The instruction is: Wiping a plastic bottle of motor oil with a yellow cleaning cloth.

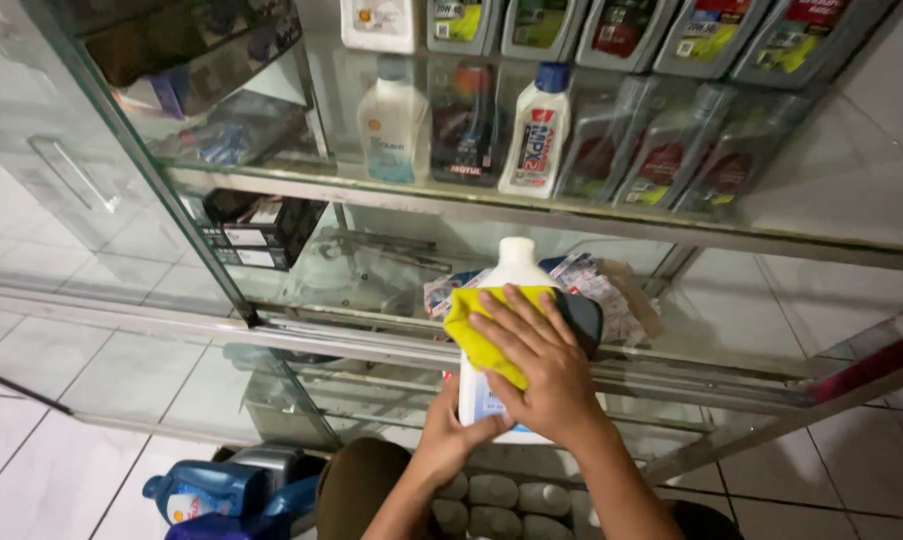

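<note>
My left hand (pixel 452 432) grips the lower part of a white plastic bottle (pixel 513 268) with a white cap, held upright in front of a glass display cabinet. My right hand (pixel 538 365) lies flat against the bottle's front and presses a yellow cloth (pixel 478 330) onto it. The cloth covers much of the bottle's middle, and its label is mostly hidden.
The glass cabinet (pixel 222 250) has metal-edged shelves (pixel 612 215) carrying white and grey oil bottles (pixel 538 130), black boxes (pixel 257 232) and packets (pixel 612 290). Blue bottles (pixel 207 488) stand on the white tiled floor at lower left. Several white bottle caps (pixel 517 498) show below my hands.
</note>
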